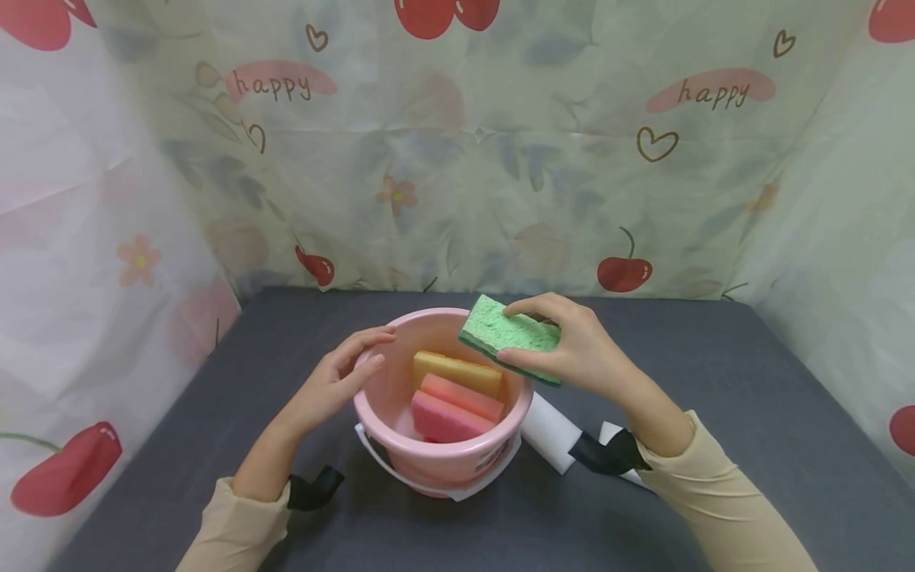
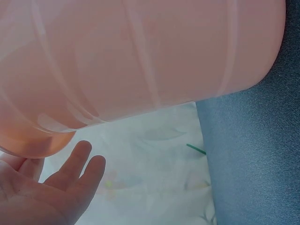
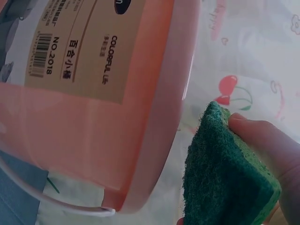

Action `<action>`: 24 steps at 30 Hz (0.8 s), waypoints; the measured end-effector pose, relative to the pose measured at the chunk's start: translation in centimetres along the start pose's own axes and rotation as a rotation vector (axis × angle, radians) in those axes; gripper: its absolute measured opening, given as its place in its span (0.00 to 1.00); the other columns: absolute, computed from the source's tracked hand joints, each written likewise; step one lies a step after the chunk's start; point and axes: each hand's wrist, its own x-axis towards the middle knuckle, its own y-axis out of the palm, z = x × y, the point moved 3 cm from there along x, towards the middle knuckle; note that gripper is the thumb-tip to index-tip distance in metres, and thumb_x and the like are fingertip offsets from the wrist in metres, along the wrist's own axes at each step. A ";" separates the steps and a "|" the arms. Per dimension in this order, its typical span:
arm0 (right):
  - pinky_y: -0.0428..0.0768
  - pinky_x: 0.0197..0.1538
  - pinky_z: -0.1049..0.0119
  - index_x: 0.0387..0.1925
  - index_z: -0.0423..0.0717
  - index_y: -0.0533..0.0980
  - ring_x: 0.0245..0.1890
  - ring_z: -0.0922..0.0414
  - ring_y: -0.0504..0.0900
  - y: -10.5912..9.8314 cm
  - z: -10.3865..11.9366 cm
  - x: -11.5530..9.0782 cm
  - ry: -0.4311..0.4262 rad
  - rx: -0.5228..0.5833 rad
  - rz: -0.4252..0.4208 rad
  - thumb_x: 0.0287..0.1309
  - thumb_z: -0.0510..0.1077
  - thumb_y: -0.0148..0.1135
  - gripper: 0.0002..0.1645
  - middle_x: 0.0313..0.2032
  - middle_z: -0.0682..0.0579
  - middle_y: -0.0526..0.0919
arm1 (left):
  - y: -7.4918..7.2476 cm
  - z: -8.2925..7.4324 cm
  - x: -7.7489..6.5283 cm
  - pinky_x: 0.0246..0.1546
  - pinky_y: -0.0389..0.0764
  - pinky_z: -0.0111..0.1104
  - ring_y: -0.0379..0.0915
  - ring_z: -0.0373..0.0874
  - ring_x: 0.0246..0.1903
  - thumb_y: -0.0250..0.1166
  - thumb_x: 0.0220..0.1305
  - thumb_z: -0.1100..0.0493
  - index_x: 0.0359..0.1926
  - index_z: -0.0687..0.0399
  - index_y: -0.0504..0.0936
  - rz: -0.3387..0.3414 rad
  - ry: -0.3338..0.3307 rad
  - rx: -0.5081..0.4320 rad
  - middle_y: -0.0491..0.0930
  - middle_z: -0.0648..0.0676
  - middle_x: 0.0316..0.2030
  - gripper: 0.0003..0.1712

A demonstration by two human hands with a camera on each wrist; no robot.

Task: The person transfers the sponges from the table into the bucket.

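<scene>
A pink bucket (image 1: 445,450) stands upright on the dark tabletop, its white handle hanging down at the front. Inside lie a yellow sponge (image 1: 457,373), an orange-pink sponge (image 1: 463,397) and a deeper pink sponge (image 1: 449,416). My right hand (image 1: 575,342) holds a green sponge (image 1: 509,327) between thumb and fingers, over the bucket's right rim. Its dark green scouring side (image 3: 225,173) shows in the right wrist view. At the bucket's left rim, my left hand (image 1: 341,375) reaches over with loosely extended fingers; in the left wrist view several fingers (image 2: 77,161) stand clear of the wall.
White objects (image 1: 550,433), one of them roll-like, lie on the table right of the bucket, partly behind the right wrist's black strap (image 1: 608,453). A printed label (image 3: 79,51) is on the bucket's side. Patterned cloth (image 1: 457,214) encloses the table's back and sides.
</scene>
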 end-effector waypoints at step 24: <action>0.75 0.51 0.59 0.50 0.55 0.77 0.48 0.59 0.75 1.6 1.8 0.5 -0.033 0.040 0.081 0.43 0.53 0.73 0.29 0.48 0.56 0.80 | 0.0 -0.1 0.1 0.54 0.67 0.18 0.56 0.48 0.67 0.53 0.68 0.57 0.61 0.51 0.69 -0.014 0.011 0.007 0.63 0.53 0.66 0.21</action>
